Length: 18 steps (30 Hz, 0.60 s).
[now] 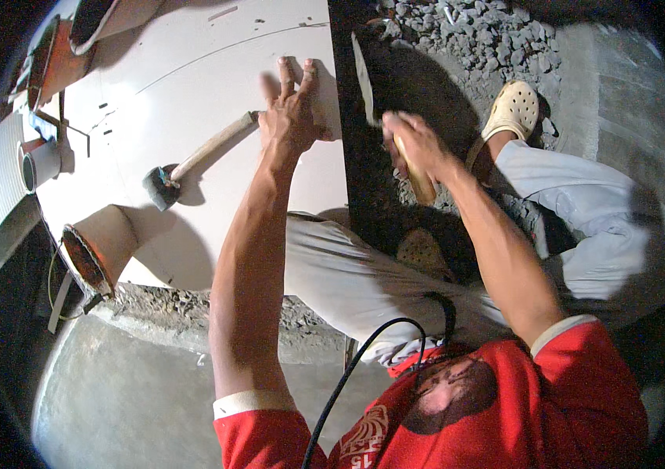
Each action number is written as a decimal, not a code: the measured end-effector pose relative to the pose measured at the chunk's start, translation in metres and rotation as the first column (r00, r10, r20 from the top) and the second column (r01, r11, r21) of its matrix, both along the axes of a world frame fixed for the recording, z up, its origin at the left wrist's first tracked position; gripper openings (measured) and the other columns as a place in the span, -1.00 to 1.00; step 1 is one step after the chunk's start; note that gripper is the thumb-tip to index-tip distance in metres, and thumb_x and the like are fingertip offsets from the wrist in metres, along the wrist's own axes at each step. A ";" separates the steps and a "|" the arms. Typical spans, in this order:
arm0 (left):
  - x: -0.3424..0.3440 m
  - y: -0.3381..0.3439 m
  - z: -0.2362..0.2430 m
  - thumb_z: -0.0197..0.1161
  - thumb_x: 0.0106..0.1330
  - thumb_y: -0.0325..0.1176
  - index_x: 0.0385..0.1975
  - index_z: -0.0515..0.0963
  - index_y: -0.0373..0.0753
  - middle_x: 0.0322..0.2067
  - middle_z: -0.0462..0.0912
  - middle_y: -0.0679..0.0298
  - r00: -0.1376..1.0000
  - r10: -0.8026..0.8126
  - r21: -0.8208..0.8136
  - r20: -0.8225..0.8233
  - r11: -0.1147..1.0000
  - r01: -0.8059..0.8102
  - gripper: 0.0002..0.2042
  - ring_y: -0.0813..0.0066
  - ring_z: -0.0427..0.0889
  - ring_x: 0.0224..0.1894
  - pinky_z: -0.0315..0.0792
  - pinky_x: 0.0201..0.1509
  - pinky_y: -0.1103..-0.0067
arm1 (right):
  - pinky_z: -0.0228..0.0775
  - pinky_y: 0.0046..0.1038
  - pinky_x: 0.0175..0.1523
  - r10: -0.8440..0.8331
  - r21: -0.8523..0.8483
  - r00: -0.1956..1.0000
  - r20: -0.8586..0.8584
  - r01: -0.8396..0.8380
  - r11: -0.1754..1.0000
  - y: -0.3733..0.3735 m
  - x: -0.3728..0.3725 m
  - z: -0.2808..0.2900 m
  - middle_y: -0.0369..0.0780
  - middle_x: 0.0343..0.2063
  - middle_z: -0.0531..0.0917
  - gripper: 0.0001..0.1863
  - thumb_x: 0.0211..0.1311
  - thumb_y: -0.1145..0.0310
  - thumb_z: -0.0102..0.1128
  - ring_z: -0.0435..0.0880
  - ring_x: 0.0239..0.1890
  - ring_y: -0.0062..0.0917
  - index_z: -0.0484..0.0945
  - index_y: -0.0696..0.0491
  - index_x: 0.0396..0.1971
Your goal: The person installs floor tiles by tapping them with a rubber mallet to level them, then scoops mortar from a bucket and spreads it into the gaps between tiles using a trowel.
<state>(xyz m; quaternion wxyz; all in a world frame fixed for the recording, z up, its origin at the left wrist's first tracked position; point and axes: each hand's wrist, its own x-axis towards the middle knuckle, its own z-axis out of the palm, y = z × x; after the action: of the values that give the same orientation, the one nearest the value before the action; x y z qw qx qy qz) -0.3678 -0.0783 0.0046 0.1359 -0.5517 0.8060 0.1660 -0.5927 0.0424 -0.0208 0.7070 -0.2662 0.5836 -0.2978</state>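
Note:
My left hand (288,117) rests on a large pale flat panel (215,70), close to its right edge, with its fingers stretched out. In my right hand (420,148) is a trowel (365,82), gripped by its wooden handle (417,176). The narrow blade points away from me, beside the panel's edge and above dark ground. A mallet (207,148) lies on the panel. Its wooden handle reaches toward my left wrist, and its dark head (162,187) lies nearer the left side.
Several buckets, one on its side (105,246), stand or lie along the panel's left side. Grey gravel (473,39) is heaped at the far right. My foot in a cream clog (514,109) is on the right. Smooth grey floor (129,383) spreads at the lower left.

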 end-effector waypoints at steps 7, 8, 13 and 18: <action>-0.003 -0.002 0.002 0.80 -0.38 -0.07 0.56 0.02 0.27 0.58 -0.06 0.07 1.000 0.014 0.004 -0.003 1.000 -0.014 0.35 -0.48 0.01 0.50 0.59 0.23 -0.11 | 0.50 -0.36 -0.33 0.145 -0.230 0.896 -0.420 -0.259 0.938 -0.016 0.033 -0.016 -0.17 -0.39 0.61 -0.56 0.60 0.00 -0.09 0.60 -0.43 -0.45 0.52 0.10 -0.24; -0.003 -0.002 0.003 0.80 -0.38 -0.06 0.56 0.01 0.27 0.59 -0.07 0.07 1.000 0.012 0.023 0.009 1.000 -0.012 0.36 -0.48 0.01 0.50 0.59 0.22 -0.12 | 0.57 -0.30 -0.17 0.338 -0.163 0.876 -0.345 -0.410 0.897 0.002 0.022 -0.018 -0.08 -0.28 0.66 -0.57 0.62 0.06 -0.12 0.66 -0.29 -0.36 0.56 0.14 -0.15; -0.002 -0.003 0.005 0.80 -0.37 -0.07 0.56 -0.01 0.27 0.59 -0.10 0.07 1.000 -0.001 0.019 0.024 1.000 0.001 0.36 -0.48 0.01 0.50 0.58 0.23 -0.14 | 0.34 -0.20 0.35 0.262 -0.222 0.746 -0.613 -0.480 0.849 0.072 -0.003 -0.037 0.06 0.09 0.59 -0.61 0.58 0.28 -0.10 0.49 0.23 -0.15 0.55 0.18 0.16; -0.001 -0.002 0.000 0.79 -0.37 -0.06 0.56 0.01 0.26 0.59 -0.08 0.09 1.000 -0.003 -0.002 0.001 1.000 0.003 0.35 -0.49 0.01 0.50 0.57 0.23 -0.15 | 0.61 -0.21 -0.22 0.245 -0.253 0.881 -0.405 -0.366 0.896 0.063 0.007 -0.056 -0.12 -0.25 0.68 -0.62 0.54 0.10 -0.04 0.69 -0.30 -0.28 0.54 0.08 0.05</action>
<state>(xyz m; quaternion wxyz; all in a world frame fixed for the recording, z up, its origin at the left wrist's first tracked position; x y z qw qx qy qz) -0.3683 -0.0806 0.0043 0.1361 -0.5507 0.8069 0.1647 -0.5861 0.1053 -0.0764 0.5720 -0.5183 0.5973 -0.2179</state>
